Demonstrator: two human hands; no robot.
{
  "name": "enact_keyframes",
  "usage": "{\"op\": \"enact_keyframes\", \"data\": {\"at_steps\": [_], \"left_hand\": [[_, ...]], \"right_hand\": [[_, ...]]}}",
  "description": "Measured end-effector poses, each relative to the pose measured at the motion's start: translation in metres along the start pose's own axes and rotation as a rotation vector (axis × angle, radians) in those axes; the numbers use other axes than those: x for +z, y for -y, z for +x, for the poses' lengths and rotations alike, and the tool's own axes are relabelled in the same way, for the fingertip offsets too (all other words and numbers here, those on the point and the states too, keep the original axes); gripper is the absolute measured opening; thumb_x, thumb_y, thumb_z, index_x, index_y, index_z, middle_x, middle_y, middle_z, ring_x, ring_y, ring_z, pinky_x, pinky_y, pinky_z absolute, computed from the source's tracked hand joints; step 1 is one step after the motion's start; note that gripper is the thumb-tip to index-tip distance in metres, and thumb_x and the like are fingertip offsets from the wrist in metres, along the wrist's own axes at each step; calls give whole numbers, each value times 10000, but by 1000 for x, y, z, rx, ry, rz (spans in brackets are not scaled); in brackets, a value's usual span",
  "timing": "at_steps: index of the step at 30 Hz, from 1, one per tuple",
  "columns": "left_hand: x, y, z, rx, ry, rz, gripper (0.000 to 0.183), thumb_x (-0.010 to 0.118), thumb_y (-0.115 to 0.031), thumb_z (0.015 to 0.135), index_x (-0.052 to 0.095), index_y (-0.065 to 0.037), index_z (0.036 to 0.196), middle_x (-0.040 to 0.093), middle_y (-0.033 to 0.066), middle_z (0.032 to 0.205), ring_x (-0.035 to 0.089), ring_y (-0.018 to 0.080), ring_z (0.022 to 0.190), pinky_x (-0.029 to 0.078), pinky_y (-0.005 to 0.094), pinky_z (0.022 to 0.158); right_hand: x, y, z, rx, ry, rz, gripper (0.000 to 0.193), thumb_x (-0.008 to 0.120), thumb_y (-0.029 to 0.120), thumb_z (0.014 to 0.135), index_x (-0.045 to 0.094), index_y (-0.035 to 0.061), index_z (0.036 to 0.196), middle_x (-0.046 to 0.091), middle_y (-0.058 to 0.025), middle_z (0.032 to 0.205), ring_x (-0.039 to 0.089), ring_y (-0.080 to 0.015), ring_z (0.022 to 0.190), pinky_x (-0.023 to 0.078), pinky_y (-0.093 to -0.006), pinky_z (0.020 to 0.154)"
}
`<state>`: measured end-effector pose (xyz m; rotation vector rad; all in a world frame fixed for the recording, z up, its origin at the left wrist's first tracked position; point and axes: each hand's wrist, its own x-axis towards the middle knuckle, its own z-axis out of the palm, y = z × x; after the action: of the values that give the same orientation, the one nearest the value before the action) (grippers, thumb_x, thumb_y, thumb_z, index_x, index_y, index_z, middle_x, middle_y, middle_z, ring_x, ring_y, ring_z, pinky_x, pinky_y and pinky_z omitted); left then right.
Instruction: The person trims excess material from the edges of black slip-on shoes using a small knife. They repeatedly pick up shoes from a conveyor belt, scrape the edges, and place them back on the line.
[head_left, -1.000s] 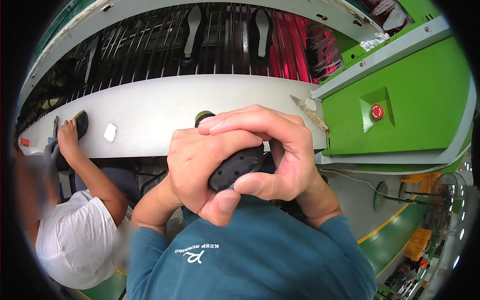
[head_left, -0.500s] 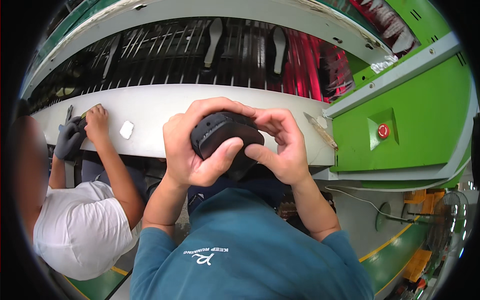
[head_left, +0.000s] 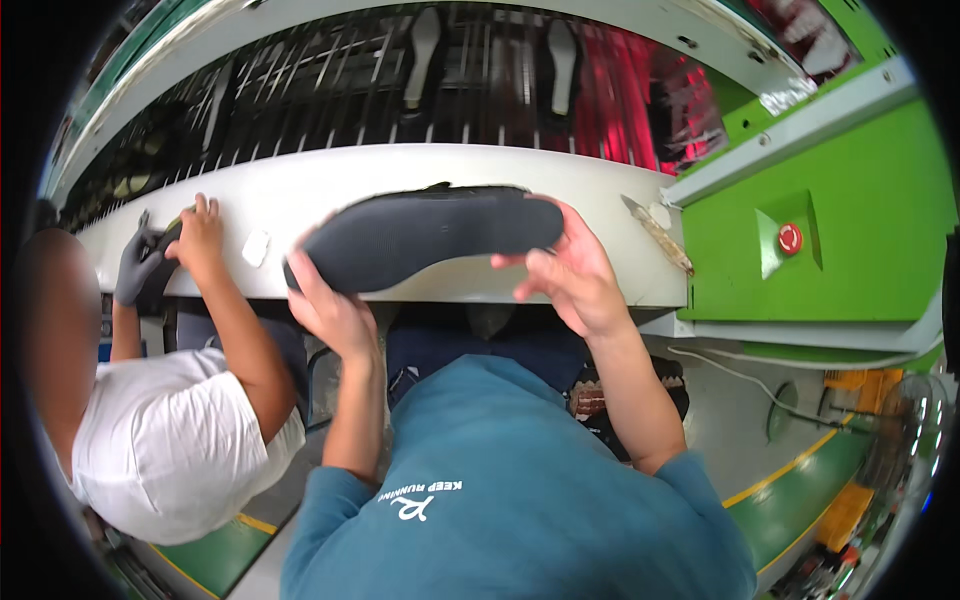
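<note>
A long, curved black shoe sole [head_left: 430,240] is held up crosswise over the white work ledge, its broad, dark grey, finely textured face toward me. A black rim shows along its far edge. My left hand [head_left: 337,315] grips the left end, thumb on the broad face and other fingers hidden behind. At the right end, my right hand [head_left: 582,275] holds the sole with fingers partly behind it. Its thumb and a bent finger stand off below the lower edge.
Beyond the white ledge [head_left: 360,170], a bar conveyor [head_left: 490,80] carries several sole-shaped pieces. A knife-like tool [head_left: 657,235] lies at right, beside a green machine housing with a red button [head_left: 790,238]. At left, a co-worker [head_left: 170,440] handles a dark piece near a white scrap [head_left: 256,248].
The sole has swung from end-on to crosswise, showing its full length. My hands have spread apart, the left moving to one end and the right staying by the other.
</note>
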<state>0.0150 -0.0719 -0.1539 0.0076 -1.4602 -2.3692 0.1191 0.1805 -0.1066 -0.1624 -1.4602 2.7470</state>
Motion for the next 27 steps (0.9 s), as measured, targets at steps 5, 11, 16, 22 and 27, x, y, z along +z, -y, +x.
{"op": "enact_keyframes", "data": {"at_steps": [5, 11, 16, 22, 27], "left_hand": [[-33, 28, -94, 75, 380, 179, 532, 472, -320, 1184, 540, 111, 1488, 620, 289, 1485, 601, 402, 1437, 469, 516, 1225], [37, 62, -10, -108, 336, 98, 695, 613, -339, 1132, 300, -6, 1657, 505, 222, 1543, 545, 312, 1430, 451, 452, 1213], [80, 63, 16, -78, 272, 64, 724, 794, -239, 1025, 412, -28, 1603, 590, 112, 1307, 590, 184, 1155, 478, 336, 1077], [112, -23, 6, 297, 417, 228, 937, 925, -244, 854, 421, -37, 1616, 543, 110, 1328, 585, 208, 1119, 481, 360, 1042], [118, -59, 2, 500, 618, 266, 955, 929, -179, 813, 434, -12, 1613, 606, 136, 1304, 614, 248, 1149, 494, 386, 1076]], "right_hand": [[3, 19, 40, -200, -277, -210, 459, 904, 138, 946, 583, 94, 1271, 722, -10, 1136, 711, -77, 965, 614, -262, 764], [40, 40, 58, -538, -228, -714, 649, 1017, 206, 800, 611, 41, 1279, 715, -40, 1045, 666, -105, 930, 557, -273, 841], [49, 54, 38, -990, -289, -1256, 568, 991, 303, 676, 690, 35, 1077, 677, -94, 948, 586, -279, 913, 525, -390, 767], [59, 69, -6, -958, -272, -1233, 484, 974, 268, 689, 681, 61, 1014, 680, -63, 846, 588, -239, 735, 515, -366, 665], [60, 60, -5, -977, -199, -1011, 346, 916, 174, 726, 673, 97, 959, 660, -21, 818, 617, -243, 730, 494, -374, 634]]}}
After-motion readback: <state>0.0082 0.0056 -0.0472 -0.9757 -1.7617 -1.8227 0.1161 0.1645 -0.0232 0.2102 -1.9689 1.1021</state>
